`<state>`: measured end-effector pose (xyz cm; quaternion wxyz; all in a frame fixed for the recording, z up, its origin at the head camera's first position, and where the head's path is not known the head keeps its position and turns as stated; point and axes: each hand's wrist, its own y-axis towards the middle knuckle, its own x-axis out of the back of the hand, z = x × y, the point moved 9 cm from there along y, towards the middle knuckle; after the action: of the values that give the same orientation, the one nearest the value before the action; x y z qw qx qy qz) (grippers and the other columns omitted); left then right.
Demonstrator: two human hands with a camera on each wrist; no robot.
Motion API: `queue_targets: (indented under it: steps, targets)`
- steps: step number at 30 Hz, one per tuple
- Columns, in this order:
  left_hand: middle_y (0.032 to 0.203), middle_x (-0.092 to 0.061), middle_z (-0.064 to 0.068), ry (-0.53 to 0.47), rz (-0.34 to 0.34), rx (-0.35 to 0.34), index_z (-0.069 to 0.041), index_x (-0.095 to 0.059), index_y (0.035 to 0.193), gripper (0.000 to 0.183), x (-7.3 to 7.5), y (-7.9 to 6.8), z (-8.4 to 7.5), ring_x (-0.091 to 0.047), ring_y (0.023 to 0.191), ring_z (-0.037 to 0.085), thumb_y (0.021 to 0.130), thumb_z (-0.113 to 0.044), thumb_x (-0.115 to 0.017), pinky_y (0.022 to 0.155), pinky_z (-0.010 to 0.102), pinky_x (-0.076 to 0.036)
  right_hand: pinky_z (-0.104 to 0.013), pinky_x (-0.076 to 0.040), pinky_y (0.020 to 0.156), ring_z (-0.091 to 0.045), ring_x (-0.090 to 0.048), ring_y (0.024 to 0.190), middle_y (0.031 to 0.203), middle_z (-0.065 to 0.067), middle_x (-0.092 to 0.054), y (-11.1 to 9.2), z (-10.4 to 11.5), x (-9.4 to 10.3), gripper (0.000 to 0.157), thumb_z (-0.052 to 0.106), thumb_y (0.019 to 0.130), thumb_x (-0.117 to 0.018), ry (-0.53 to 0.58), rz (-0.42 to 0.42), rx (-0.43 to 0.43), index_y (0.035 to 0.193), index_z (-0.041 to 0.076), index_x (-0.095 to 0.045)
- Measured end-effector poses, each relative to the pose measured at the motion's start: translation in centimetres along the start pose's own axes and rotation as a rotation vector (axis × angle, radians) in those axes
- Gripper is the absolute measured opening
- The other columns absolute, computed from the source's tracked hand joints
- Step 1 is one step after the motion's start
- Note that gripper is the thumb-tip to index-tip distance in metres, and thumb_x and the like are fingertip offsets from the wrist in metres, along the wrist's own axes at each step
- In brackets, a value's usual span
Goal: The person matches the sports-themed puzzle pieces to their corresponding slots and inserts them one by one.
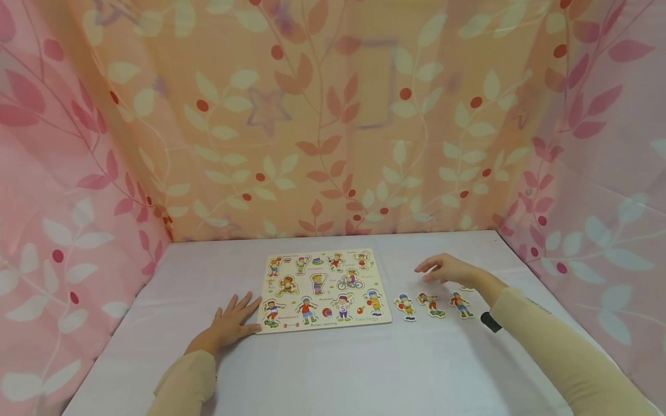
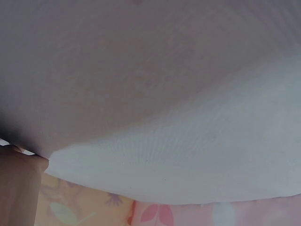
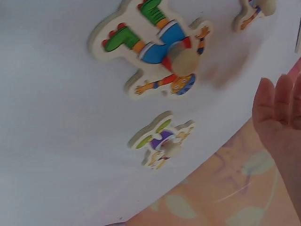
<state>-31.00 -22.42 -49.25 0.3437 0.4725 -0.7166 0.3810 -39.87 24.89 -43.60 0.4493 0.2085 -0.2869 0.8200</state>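
A flat puzzle board printed with sports figures lies on the table. At its left edge rests my left hand, fingers spread and thumb at the near left corner. In the left wrist view only a strip of that hand shows. My right hand hovers right of the board with nothing in its fingers, which reach leftward. Near it lie loose knobbed puzzle pieces: a blue-capped figure, a red-topped figure and a roller skater. A piece in purple shows in the right wrist view.
Another piece is mostly hidden by the right forearm. A small black object shows beside the right sleeve. White cloth covers the table. Leaf-patterned curtains stand behind and at both sides.
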Motion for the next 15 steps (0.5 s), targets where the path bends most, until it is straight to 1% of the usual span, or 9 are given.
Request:
queue_targets:
  steps: [4,6,9,12,15]
  targets:
    - [0.157,-0.015,0.026,-0.004,0.003,0.006,-0.006,-0.033,0.151,0.082,0.0,0.0,0.1,0.001,0.141,0.053,0.088,-0.05,-0.064,0.105,0.073,0.002,-0.044,-0.048,0.086,-0.028,-0.054,0.107,0.125,-0.019,-0.058,-0.3,-1.5,-0.3,0.031,0.008,0.092,-0.063,0.018,0.074,-0.017,0.121,-0.002,-0.063]
    - [0.157,-0.015,0.026,-0.005,0.004,0.007,-0.006,-0.033,0.151,0.083,0.0,0.0,0.0,0.001,0.141,0.052,0.088,-0.05,-0.064,0.105,0.073,0.002,-0.041,-0.048,0.084,-0.026,-0.053,0.103,0.122,-0.017,-0.059,-0.4,-2.3,-0.6,0.03,0.008,0.091,-0.064,0.031,0.113,-0.036,0.12,0.0,-0.064]
    - [0.157,-0.015,0.025,-0.004,0.002,0.008,-0.006,-0.033,0.151,0.083,0.0,0.0,0.1,0.001,0.142,0.052,0.088,-0.05,-0.064,0.105,0.073,0.002,-0.038,-0.048,0.083,-0.025,-0.05,0.099,0.116,-0.012,-0.059,-0.4,-3.4,-1.0,0.03,0.008,0.089,-0.068,0.037,0.147,-0.053,0.118,0.001,-0.065]
    - [0.158,-0.015,0.025,-0.005,0.0,0.01,-0.006,-0.033,0.15,0.083,0.1,0.0,0.1,0.001,0.142,0.051,0.087,-0.05,-0.064,0.105,0.073,0.002,-0.042,-0.045,0.089,-0.025,-0.048,0.101,0.115,-0.009,-0.058,-0.1,-4.1,-1.2,0.029,0.01,0.087,-0.072,0.031,0.148,-0.06,0.114,0.003,-0.068]
    - [0.158,-0.015,0.025,-0.003,0.002,0.008,-0.006,-0.033,0.151,0.083,0.1,0.0,0.0,0.001,0.142,0.052,0.088,-0.051,-0.064,0.105,0.073,0.002,-0.049,-0.04,0.095,-0.027,-0.045,0.105,0.117,-0.009,-0.057,0.0,-4.6,-1.4,0.026,0.011,0.085,-0.075,0.014,0.148,-0.068,0.11,0.004,-0.07]
